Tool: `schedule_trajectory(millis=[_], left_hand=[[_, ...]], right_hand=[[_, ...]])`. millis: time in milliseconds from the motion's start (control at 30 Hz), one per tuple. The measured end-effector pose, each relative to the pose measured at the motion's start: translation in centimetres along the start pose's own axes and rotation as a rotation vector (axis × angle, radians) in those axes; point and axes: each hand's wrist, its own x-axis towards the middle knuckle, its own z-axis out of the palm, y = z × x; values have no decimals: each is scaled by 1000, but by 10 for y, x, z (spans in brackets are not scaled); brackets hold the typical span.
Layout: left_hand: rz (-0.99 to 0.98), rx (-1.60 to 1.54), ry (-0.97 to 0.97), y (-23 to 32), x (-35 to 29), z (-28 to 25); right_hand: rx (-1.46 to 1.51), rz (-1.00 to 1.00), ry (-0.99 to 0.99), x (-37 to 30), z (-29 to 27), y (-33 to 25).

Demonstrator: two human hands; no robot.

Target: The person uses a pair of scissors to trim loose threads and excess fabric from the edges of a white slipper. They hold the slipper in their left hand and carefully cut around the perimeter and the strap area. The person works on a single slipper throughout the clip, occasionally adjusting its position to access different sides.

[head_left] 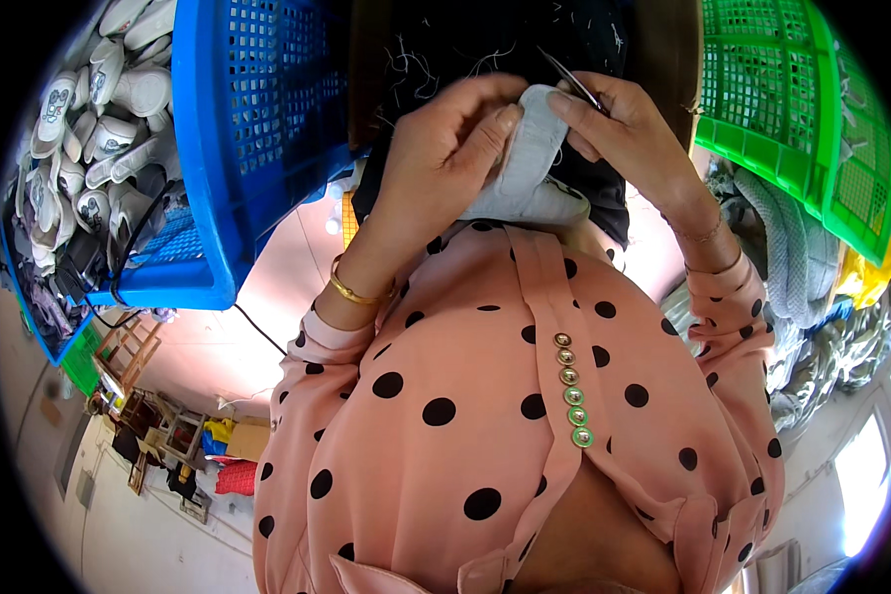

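Over my lap, my left hand (pixel 450 148) pinches a white fabric shoe upper (pixel 527 148) near its top edge, thumb and fingers closed. The upper's wider lower part rests close against my blouse, and a loose thread hangs along its side. My right hand (pixel 629 129) grips small dark scissors (pixel 576 81), their pointed tip up and to the left. That hand's thumb also presses the right edge of the upper. The scissors' handles are mostly hidden in my palm, so I cannot tell whether the blades are parted.
Dark cloth (pixel 455 45) with scattered thread scraps lies beyond my hands. A blue plastic basket (pixel 218 282) stands at left, with several white shoe uppers (pixel 109 148) past its wall. At right are a green basket (pixel 762 148) and grey shoe pieces (pixel 777 247) piled below it.
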Motion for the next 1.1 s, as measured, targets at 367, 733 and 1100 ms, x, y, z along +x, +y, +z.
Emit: schedule_trajectory(millis=[367, 733, 1100], left_hand=[[574, 619, -87, -1, 8, -3], [299, 699, 282, -9, 21, -44], [414, 589, -69, 5, -1, 1]], right_hand=[[69, -20, 38, 6, 5, 4], [103, 15, 62, 3, 1, 6], [54, -12, 78, 2, 3, 7]])
